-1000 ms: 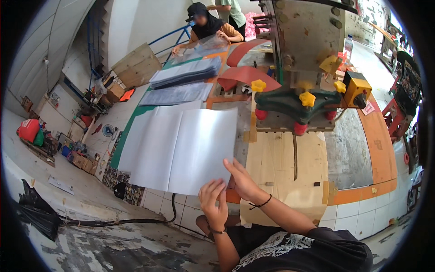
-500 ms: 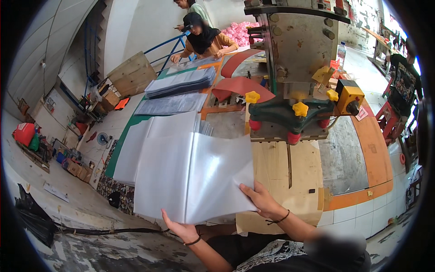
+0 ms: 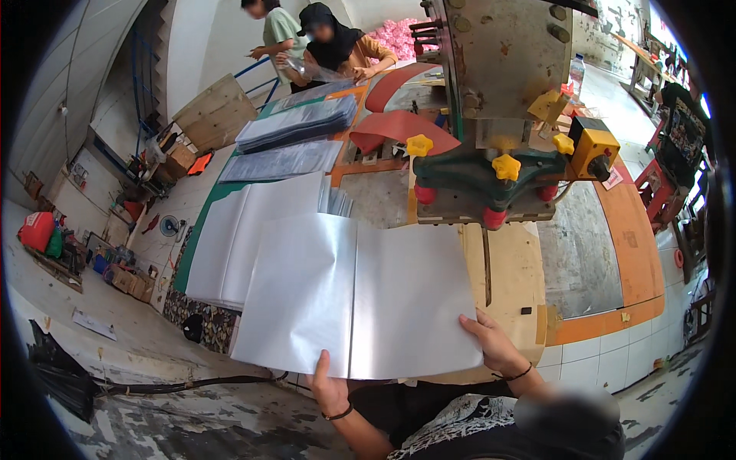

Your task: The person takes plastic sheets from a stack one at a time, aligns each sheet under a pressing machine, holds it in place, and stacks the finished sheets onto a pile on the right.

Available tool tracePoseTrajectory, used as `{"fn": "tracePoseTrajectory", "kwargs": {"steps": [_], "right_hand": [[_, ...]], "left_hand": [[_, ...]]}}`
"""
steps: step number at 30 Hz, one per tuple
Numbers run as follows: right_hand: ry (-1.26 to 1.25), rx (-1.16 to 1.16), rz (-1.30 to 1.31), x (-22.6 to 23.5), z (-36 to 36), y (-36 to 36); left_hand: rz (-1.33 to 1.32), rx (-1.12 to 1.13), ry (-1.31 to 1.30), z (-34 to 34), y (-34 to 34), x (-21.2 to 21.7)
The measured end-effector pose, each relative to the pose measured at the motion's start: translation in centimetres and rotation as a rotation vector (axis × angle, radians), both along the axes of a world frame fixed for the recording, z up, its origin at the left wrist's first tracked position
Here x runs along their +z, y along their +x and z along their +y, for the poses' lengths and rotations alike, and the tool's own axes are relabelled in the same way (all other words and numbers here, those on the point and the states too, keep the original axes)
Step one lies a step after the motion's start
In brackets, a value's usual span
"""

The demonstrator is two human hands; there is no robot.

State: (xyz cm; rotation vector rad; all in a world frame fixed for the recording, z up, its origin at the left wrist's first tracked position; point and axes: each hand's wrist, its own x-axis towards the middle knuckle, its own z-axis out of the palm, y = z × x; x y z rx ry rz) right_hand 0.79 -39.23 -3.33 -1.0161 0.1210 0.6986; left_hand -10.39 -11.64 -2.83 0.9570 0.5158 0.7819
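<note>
A wide, translucent plastic sheet (image 3: 414,291) with a seam down its middle is stretched between my hands, low over the near side of the work table. My left hand (image 3: 330,389) pinches its near edge just left of the seam, thumb on top and the other fingers mostly hidden below. At the right edge, near the corner, my right hand (image 3: 494,343) grips it the same way. The sheet's left part overlaps a stack of similar plastic sheets (image 3: 218,249) on the table. Beneath its right part lies a tan board (image 3: 510,284) with a long slot.
A press with a green bracket (image 3: 460,170) and yellow star knobs stands beyond the board, beside a yellow control box (image 3: 594,149). Farther left are more sheet stacks (image 3: 295,123). A co-worker (image 3: 337,46) handles clear plastic at the far end; another person (image 3: 280,34) stands behind.
The sheet has shifted right and flattened, its seam moving right with it. Both hands have moved right, and my left hand has closed on the near edge. The far co-worker has lifted clear plastic.
</note>
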Motion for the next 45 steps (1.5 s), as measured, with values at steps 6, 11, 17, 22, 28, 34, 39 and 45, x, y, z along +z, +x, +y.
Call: {"fn": "tracePoseTrajectory", "kwargs": {"steps": [6,11,17,22,28,34,39,45], "right_hand": [[-0.087,0.14,-0.122,1.1,-3.1,-0.8],[-0.206,0.16,-0.161,0.9,-4.5,-1.9],[-0.197,0.136,-0.092,1.0,-2.8,-1.7],[-0.162,0.056,0.009,0.7,-3.3,-2.3],[-0.24,-0.055,-0.003,1.0,-6.2,-3.0],[-0.41,-0.242,-0.045,1.1,-9.3,-1.2],[-0.568,-0.364,-0.297,-2.3,-14.9,2.8],[-0.891,-0.479,-0.568,0.0,-19.1,6.4]], "left_hand": [[0.206,-0.055,0.156,-1.3,0.5,-2.7],[0.365,-0.005,0.313,-2.5,1.0,-2.9],[0.261,0.108,0.213,-2.6,0.4,-1.5],[0.092,0.137,0.118,-3.5,0.6,0.4],[0.11,0.037,0.183,-4.1,1.5,0.0],[0.028,0.021,0.068,-3.6,4.4,0.4],[0.153,-0.019,0.167,-3.5,7.6,-0.6],[0.316,-0.001,0.524,-3.2,12.6,-0.1]]}}
